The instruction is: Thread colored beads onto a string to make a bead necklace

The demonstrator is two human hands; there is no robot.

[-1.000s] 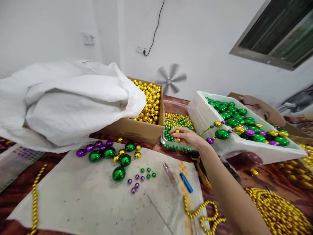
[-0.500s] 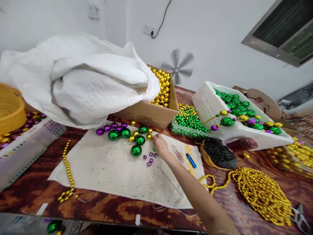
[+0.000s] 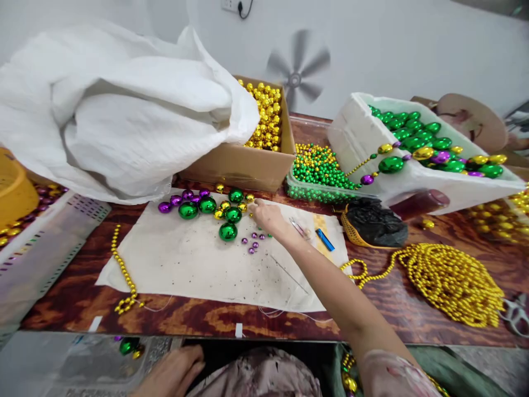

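My right hand (image 3: 268, 216) reaches over the white cloth (image 3: 194, 264), fingertips pinched together beside the gold beads (image 3: 242, 207); whatever they hold, if anything, is hidden. Left of it lie large green balls (image 3: 228, 232) and purple beads (image 3: 165, 207). Small purple beads (image 3: 251, 250) rest just below the hand. A needle-like thin rod (image 3: 289, 273), tweezers (image 3: 298, 227) and a blue cutter-like tool (image 3: 324, 240) lie near my forearm. My left hand (image 3: 176, 370) is low by my lap, below the table edge, its fingers loosely extended and nothing visible in them.
A cardboard box (image 3: 248, 165) of gold beads stands behind, partly under a white sack (image 3: 144, 127). A tub (image 3: 322, 190) of small beads and a foam box (image 3: 359, 124) of green beads are at right. Coiled gold bead strands (image 3: 454, 286) lie near scissors (image 3: 516, 314).
The view has tipped downward, bringing my left hand and lap into sight. My right hand remains beside the gold beads, with its fingers shifted slightly.
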